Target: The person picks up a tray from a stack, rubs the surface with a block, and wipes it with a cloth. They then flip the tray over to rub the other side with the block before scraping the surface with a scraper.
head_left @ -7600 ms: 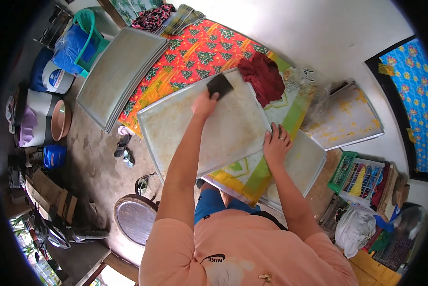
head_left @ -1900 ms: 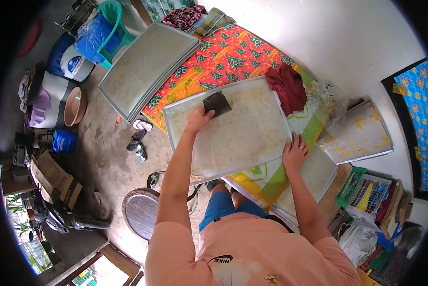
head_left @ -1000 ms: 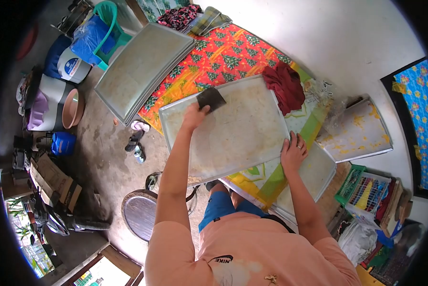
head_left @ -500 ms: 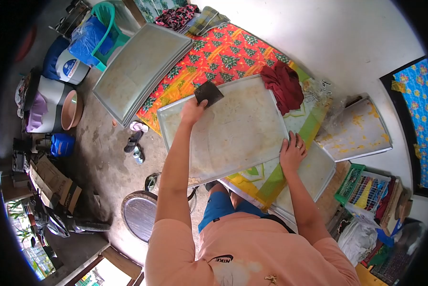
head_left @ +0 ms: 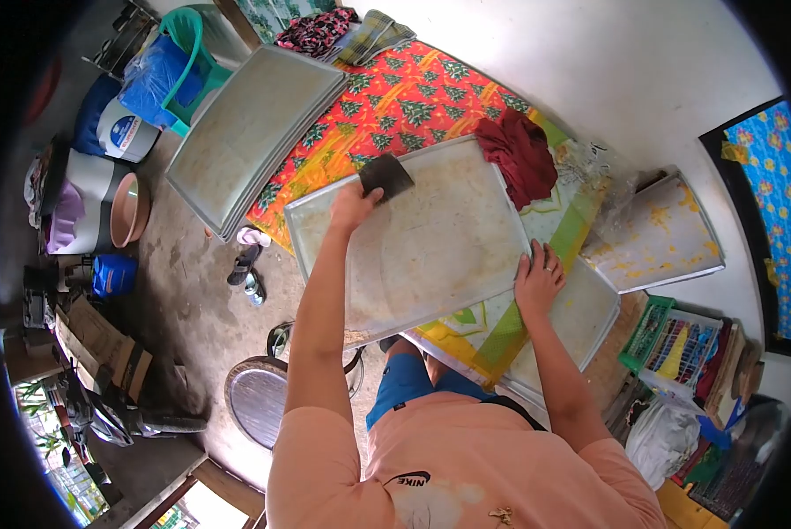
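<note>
My left hand [head_left: 353, 208] is closed on a dark rectangular scraper [head_left: 387, 178], which lies over the far left part of a shallow metal tray [head_left: 435, 234]. The tray's surface is greyish with brownish stains. At its near right corner, my right hand [head_left: 539, 280] grips the rim with curled fingers, a ring on one of them. A crumpled dark red cloth [head_left: 519, 159] rests against the tray's far right edge. Beneath the tray lies a patterned tablecloth [head_left: 426, 88], red with green trees on the far part.
Stacked metal trays [head_left: 254, 132] stand at the left of the table. Another tray [head_left: 580, 317] is under the cloth at right, and a yellow-stained tray [head_left: 655, 234] leans by the wall. A round stool [head_left: 259, 397], slippers [head_left: 245, 264] and a green chair [head_left: 184, 44] are at left.
The view has shifted slightly. Both hands stay at nearly the same places on the tray, and the scraper remains in my left hand.
</note>
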Demonstrator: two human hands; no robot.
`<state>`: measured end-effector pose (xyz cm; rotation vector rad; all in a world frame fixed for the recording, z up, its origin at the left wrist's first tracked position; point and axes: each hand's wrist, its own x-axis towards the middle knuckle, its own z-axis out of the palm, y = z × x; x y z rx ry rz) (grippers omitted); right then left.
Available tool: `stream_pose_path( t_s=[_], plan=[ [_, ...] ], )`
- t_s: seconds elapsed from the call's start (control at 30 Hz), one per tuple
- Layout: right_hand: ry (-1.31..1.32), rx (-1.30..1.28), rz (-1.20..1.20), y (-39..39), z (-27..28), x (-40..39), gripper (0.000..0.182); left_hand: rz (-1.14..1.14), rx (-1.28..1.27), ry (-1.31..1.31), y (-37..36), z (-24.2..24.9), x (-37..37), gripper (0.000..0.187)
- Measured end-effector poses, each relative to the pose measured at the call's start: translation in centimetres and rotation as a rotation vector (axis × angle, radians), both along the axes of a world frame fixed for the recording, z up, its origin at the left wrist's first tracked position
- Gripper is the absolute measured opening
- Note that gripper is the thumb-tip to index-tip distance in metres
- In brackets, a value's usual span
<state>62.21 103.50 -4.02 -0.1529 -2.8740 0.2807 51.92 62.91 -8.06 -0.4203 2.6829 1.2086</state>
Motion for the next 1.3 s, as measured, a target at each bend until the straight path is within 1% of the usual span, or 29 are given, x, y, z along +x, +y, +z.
stream_pose_path(
  t_s=[0.07, 0.17, 0.27, 0.37, 0.47, 0.57, 0.67, 0.77, 0.87, 0.97, 1.07, 1.17, 1.27, 1.3],
  plan=[
    [0.004, -0.015, 0.006, 0.0, 0.1, 0.0, 0.039, -0.179, 0.133, -0.024, -0.9, -2.3, -0.2, 0.047],
    [0.081, 0.047, 0.007, 0.0, -0.4, -0.1, 0.038, 0.061, -0.078, 0.046, 0.2, 1.2, 0.5, 0.047],
    [0.079, 0.037, 0.015, 0.0, -0.2, -0.1, 0.038, -0.112, -0.010, -0.039, 0.4, 1.2, -0.1, 0.045],
    [-0.003, 0.002, 0.012, -0.1, 0.3, 0.0, 0.040, 0.054, -0.095, -0.042, 1.9, 4.9, -0.2, 0.044],
    [-0.019, 0.004, 0.001, -0.2, 0.3, 0.0, 0.040, -0.071, -0.051, -0.063, 1.0, 1.9, -1.1, 0.043],
    [-0.023, -0.004, 0.000, -0.2, 0.3, 0.0, 0.040, 0.012, -0.016, -0.037, 1.5, 2.8, -0.7, 0.041],
    [0.019, 0.034, -0.005, 0.0, -0.1, -0.1, 0.039, -0.028, -0.052, -0.093, 2.0, 4.6, -0.5, 0.042],
    [0.023, 0.040, -0.003, 0.1, -0.2, -0.1, 0.039, -0.063, 0.115, -0.043, 1.1, 0.6, -1.2, 0.041],
    [0.021, 0.033, -0.003, 0.1, -0.2, -0.1, 0.039, 0.043, -0.168, -0.134, 2.5, 5.6, -0.8, 0.041],
    [0.024, 0.034, -0.002, 0.0, -0.2, -0.1, 0.039, -0.212, 0.036, -0.135, 1.3, 2.1, -1.2, 0.041],
    [0.043, 0.031, 0.000, 0.1, -0.3, -0.1, 0.039, -0.003, 0.021, 0.006, 2.2, 4.5, -0.2, 0.042],
    [0.045, 0.040, -0.003, 0.0, -0.1, -0.1, 0.039, -0.156, -0.086, -0.159, 1.4, 1.4, -0.5, 0.041],
    [0.041, 0.030, -0.010, 0.0, -0.2, -0.1, 0.039, -0.030, -0.026, -0.012, 2.5, 4.6, 1.5, 0.034],
    [0.040, 0.027, -0.010, -0.1, -0.1, -0.1, 0.039, -0.032, -0.001, -0.007, 2.0, 3.4, 1.5, 0.036]
  ],
)
